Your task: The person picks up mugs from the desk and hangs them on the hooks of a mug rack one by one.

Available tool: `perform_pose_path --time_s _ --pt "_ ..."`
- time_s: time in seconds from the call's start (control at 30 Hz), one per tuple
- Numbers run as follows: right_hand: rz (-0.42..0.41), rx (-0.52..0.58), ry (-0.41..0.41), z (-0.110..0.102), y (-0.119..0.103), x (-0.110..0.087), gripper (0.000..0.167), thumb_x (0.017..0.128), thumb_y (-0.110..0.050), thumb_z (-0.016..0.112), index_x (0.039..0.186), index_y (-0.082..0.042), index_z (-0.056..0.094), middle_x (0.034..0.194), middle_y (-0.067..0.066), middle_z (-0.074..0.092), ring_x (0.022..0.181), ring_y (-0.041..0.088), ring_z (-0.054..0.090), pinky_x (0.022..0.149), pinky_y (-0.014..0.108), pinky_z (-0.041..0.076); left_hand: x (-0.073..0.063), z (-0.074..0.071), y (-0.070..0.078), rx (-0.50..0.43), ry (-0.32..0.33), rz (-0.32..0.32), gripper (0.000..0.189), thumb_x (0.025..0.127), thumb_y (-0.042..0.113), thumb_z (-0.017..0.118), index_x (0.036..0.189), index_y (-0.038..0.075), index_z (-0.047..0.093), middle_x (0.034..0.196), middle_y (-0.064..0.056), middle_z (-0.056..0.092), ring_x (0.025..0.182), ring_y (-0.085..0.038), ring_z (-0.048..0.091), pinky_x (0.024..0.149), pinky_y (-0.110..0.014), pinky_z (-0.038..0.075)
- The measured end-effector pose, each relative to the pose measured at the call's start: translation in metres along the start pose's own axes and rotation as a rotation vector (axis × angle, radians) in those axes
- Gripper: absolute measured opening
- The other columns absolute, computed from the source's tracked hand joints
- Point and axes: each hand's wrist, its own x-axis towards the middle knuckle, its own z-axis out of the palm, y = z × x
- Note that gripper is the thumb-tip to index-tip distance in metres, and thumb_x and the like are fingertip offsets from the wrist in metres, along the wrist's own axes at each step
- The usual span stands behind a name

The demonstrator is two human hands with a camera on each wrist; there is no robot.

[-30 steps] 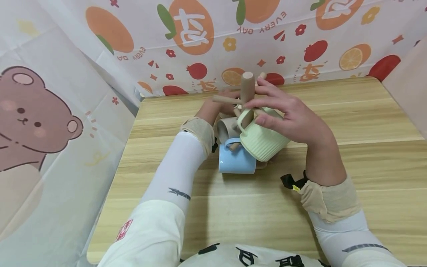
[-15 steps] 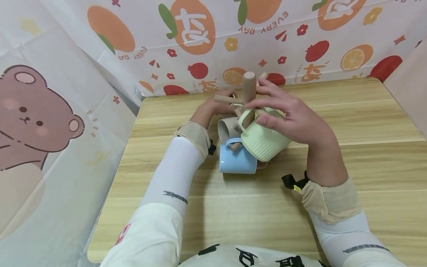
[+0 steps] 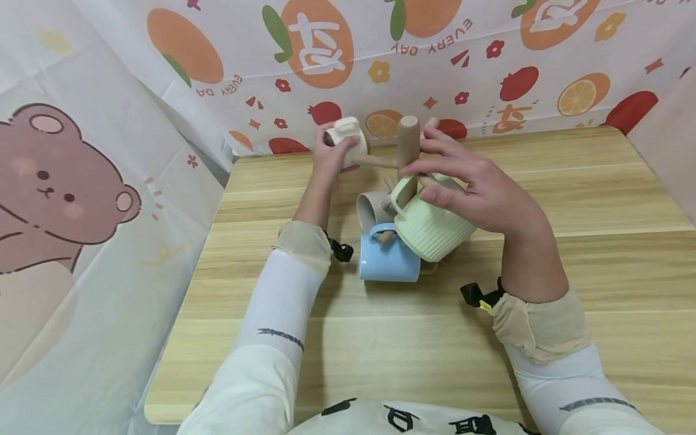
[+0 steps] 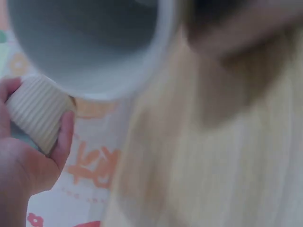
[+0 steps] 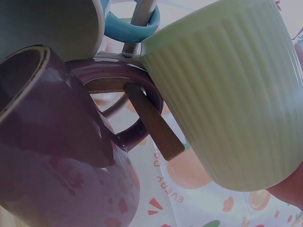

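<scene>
A wooden mug tree (image 3: 408, 136) stands near the table's back edge. My left hand (image 3: 324, 158) grips a small white ribbed mug (image 3: 352, 145), held beside the tree's left peg. The left wrist view also shows this ribbed mug (image 4: 40, 111) between thumb and fingers. At the tree's right, my right hand (image 3: 473, 184) has its thumb and index finger about a peg, close over a pale green ribbed mug (image 3: 435, 226). That green mug hangs tilted by its handle. Lower on the tree are a light blue mug (image 3: 388, 260) and a grey mug (image 3: 372, 208).
The right wrist view shows a purple mug (image 5: 71, 142) with its handle round a wooden peg (image 5: 154, 123). A patterned sheet (image 3: 435, 72) rises behind the wooden table (image 3: 244, 290), and another with a bear print (image 3: 60, 181) stands at the left.
My left hand has come out from behind the tree, leftward and up, bringing the white ribbed mug into plain view. My right hand has stayed in place.
</scene>
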Motion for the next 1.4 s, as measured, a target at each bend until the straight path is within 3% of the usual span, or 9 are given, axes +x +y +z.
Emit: perform_pose_path --time_s 0.13,0.23,0.33,0.63,0.87,0.97,1.13,1.27,1.4 --pt "-0.002 0.002 0.000 0.000 0.000 0.000 0.032 0.094 -0.024 0.066 0.125 -0.019 0.068 0.156 0.000 0.038 0.150 0.011 0.017 0.116 0.056 0.026 -0.017 -0.006 0.018 -0.298 0.084 0.003 0.046 0.081 0.017 0.075 0.120 0.027 0.052 0.118 -0.006 0.058 0.100 -0.028 0.062 0.071 -0.049 0.058" --pt "-0.006 -0.005 -0.002 0.000 0.000 0.001 0.032 0.094 -0.026 0.066 0.125 -0.019 0.068 0.156 0.000 0.038 0.151 0.011 0.017 0.116 0.056 0.026 -0.031 -0.013 0.028 -0.481 0.079 0.042 0.044 0.083 0.018 0.071 0.121 0.027 0.053 0.115 -0.009 0.060 0.100 -0.029 0.062 0.073 -0.049 0.058" --pt "-0.009 -0.020 -0.001 0.000 -0.002 0.002 0.032 0.094 -0.026 0.066 0.125 -0.019 0.068 0.156 0.000 0.038 0.150 0.011 0.017 0.116 0.055 0.027 -0.045 -0.021 0.032 -0.574 0.042 0.114 0.045 0.083 0.020 0.068 0.124 0.029 0.052 0.117 -0.009 0.059 0.100 -0.030 0.061 0.071 -0.048 0.057" --pt "-0.015 -0.034 0.019 -0.001 -0.004 -0.002 0.032 0.094 -0.026 0.066 0.125 -0.018 0.068 0.154 0.001 0.041 0.150 0.012 0.019 0.117 0.052 0.027 -0.079 -0.045 0.036 -0.641 -0.123 0.241 0.054 0.075 0.024 0.071 0.125 0.024 0.051 0.117 -0.013 0.056 0.094 -0.031 0.060 0.059 -0.039 0.058" --pt "-0.059 -0.042 0.064 0.001 -0.003 -0.005 0.033 0.094 -0.028 0.066 0.125 -0.016 0.069 0.151 0.004 0.046 0.150 0.014 0.020 0.118 0.048 0.027 -0.097 -0.053 0.060 -0.684 -0.491 0.368 0.061 0.069 0.015 0.077 0.122 0.013 0.045 0.108 -0.016 0.057 0.080 -0.033 0.064 0.054 -0.041 0.057" --pt "-0.090 -0.053 0.081 0.003 -0.001 -0.004 0.033 0.094 -0.028 0.065 0.125 -0.016 0.069 0.150 0.005 0.048 0.150 0.015 0.023 0.118 0.045 0.027 -0.107 -0.055 0.067 -0.714 -0.600 0.422 0.061 0.068 0.011 0.077 0.119 0.007 0.044 0.107 -0.017 0.060 0.082 -0.031 0.065 0.058 -0.040 0.057" --pt "-0.128 -0.073 0.087 0.006 0.000 -0.005 0.039 0.094 -0.034 0.066 0.128 -0.015 0.067 0.149 0.005 0.048 0.148 0.020 0.028 0.118 0.045 0.028 -0.126 -0.054 0.079 -0.670 -0.697 0.499 0.058 0.066 0.011 0.079 0.115 0.004 0.049 0.114 -0.020 0.063 0.098 -0.029 0.062 0.076 -0.036 0.053" --pt "-0.157 -0.094 0.119 0.007 -0.002 -0.007 0.048 0.093 -0.047 0.063 0.128 -0.014 0.067 0.148 0.006 0.050 0.146 0.023 0.032 0.117 0.043 0.029 -0.140 -0.053 0.089 -0.612 -0.773 0.526 0.057 0.065 0.014 0.082 0.112 0.003 0.051 0.118 -0.023 0.061 0.103 -0.033 0.060 0.079 -0.039 0.053" --pt "-0.231 -0.104 0.212 0.008 -0.008 -0.007 0.061 0.092 -0.058 0.057 0.124 -0.007 0.068 0.143 0.012 0.055 0.142 0.029 0.039 0.117 0.040 0.031 -0.155 -0.052 0.099 -0.585 -0.822 0.545 0.058 0.065 0.015 0.084 0.110 0.000 0.052 0.119 -0.026 0.058 0.101 -0.036 0.060 0.079 -0.039 0.054"
